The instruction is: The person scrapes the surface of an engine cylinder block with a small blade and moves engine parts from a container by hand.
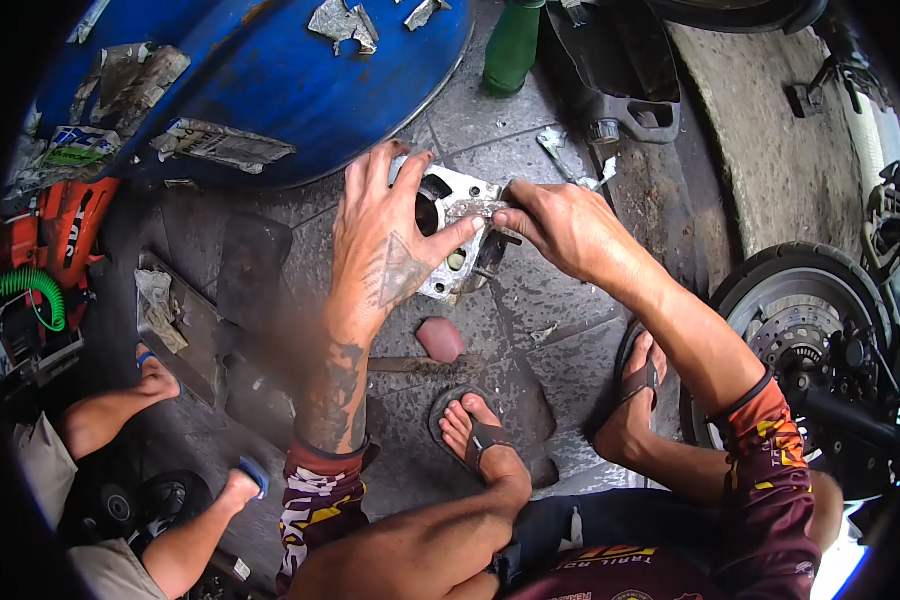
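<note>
My left hand (385, 235) is closed around the side of a silvery metal engine cylinder block (465, 185), its fingers over the far edge and its thumb across the top face. The block has a large round bore, partly covered by the hand, and several bolt holes. My right hand (560, 225) is closed at the block's right side, thumb and fingers pinching a thin flat grey piece (475, 208) that lies against the top face. Whether that piece is a blade or gasket, I cannot tell. On the floor below sits a reddish stone-like lump (440, 340).
A blue drum (300, 90) with torn paper lies at the upper left. Behind the block stand a green bottle (512, 50) and a black jug (620, 90). A motorcycle wheel (790, 330) is at right. Another person's legs (120, 410) show at left, near a tray (195, 345).
</note>
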Available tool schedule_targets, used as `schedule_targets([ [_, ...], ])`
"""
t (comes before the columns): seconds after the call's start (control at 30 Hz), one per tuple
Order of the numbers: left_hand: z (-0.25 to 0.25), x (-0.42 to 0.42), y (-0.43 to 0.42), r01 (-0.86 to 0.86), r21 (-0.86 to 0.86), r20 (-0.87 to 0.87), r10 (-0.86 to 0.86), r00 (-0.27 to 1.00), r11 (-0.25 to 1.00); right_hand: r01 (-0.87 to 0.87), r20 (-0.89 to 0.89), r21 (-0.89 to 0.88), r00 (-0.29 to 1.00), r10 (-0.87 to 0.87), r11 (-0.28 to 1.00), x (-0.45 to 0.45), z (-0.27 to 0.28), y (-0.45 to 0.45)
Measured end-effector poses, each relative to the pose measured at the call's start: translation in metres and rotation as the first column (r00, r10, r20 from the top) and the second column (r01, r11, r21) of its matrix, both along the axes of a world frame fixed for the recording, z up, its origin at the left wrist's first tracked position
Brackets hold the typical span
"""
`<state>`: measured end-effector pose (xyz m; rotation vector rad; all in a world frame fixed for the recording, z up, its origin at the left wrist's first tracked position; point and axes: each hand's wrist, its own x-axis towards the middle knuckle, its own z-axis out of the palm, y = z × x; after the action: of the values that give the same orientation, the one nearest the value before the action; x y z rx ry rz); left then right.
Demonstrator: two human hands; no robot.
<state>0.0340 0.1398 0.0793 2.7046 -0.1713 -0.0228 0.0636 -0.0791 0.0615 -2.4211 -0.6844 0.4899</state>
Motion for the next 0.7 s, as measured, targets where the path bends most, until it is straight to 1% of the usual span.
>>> schedule_targets([
  [0.13,-0.0021,0.0019,0.0004,0.024,0.029,0.001,-0.024,1.000,0.999,-0.008,0.004,0.016,1.000,0.008,1.000,-0.0001,-0.0017,-0.0011],
  [0.27,-0.0026,0.0030,0.0030,0.042,0.001,-0.005,-0.042,0.999,0.999,-0.040,-0.001,0.054,0.999,0.040,0.998,-0.0022,-0.0024,-0.0049],
  [0.33,-0.0049,0.0024,0.0038,0.074,0.019,0.055,-0.075,0.996,0.997,-0.049,-0.012,0.060,0.999,0.050,0.997,-0.0029,-0.0029,-0.0059],
  [0.4,-0.0048,0.0028,0.0030,0.071,0.019,0.057,-0.072,0.996,0.997,-0.069,-0.020,0.044,0.997,0.070,0.997,0.0008,-0.0038,-0.0063],
  [0.57,-0.0079,0.0032,-0.0005,0.045,0.005,0.063,-0.045,0.997,0.999,-0.046,0.015,0.021,0.999,0.045,0.999,0.0058,-0.0060,-0.0015],
  [0.63,-0.0058,0.0037,-0.0003,0.050,0.008,0.054,-0.050,0.997,0.999,-0.036,0.021,0.067,0.999,0.035,0.997,0.0057,-0.0069,-0.0015],
  [0.7,-0.0045,0.0036,0.0013,0.056,0.010,0.041,-0.056,0.998,0.998,-0.038,0.003,0.074,0.999,0.038,0.997,0.0026,-0.0038,-0.0033],
])
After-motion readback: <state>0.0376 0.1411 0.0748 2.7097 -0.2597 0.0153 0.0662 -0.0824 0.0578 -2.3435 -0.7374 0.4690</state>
